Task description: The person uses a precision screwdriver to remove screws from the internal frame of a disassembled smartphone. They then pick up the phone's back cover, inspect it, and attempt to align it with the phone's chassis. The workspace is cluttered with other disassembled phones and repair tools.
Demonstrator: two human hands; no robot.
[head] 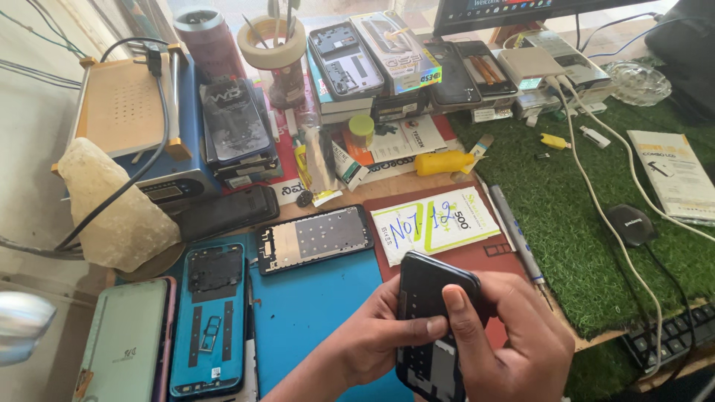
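Both hands hold a black phone body [426, 298], its inner side facing up, low in the middle of the head view. My left hand [372, 339] grips it from the left, thumb lying across its middle. From the right, my right hand [514, 342] wraps it, with the thumb pressed on the phone's right half. A white card with handwriting [434, 222] lies just beyond the phone on a dark red mat [447, 257]. An opened phone frame [315, 238] lies on the blue mat [320, 305] to the left.
A blue phone frame [208, 320] and a pale green phone back [123, 342] lie at the lower left. A grey pen tool [518, 237] rests at the edge of the green turf [588, 223]. White cables [603, 201], a black mouse [630, 223], stacked phone parts and boxes crowd the back.
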